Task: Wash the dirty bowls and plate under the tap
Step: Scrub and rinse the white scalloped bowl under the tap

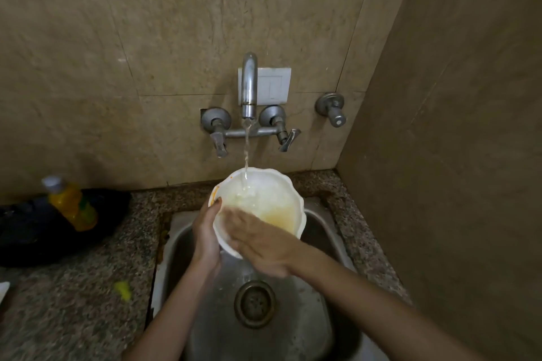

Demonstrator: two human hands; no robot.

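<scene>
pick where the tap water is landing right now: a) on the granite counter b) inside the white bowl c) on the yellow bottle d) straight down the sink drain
B: the stream from the tap falls into the white bowl, which the left hand holds by its rim over the sink while the right hand lies flat against its inside.

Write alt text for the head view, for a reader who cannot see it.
The left hand grips a white bowl by its rim under a running tap, while the right hand, blurred, lies flat inside it, over a steel sink. A yellow bottle stands on the counter at left.
</scene>
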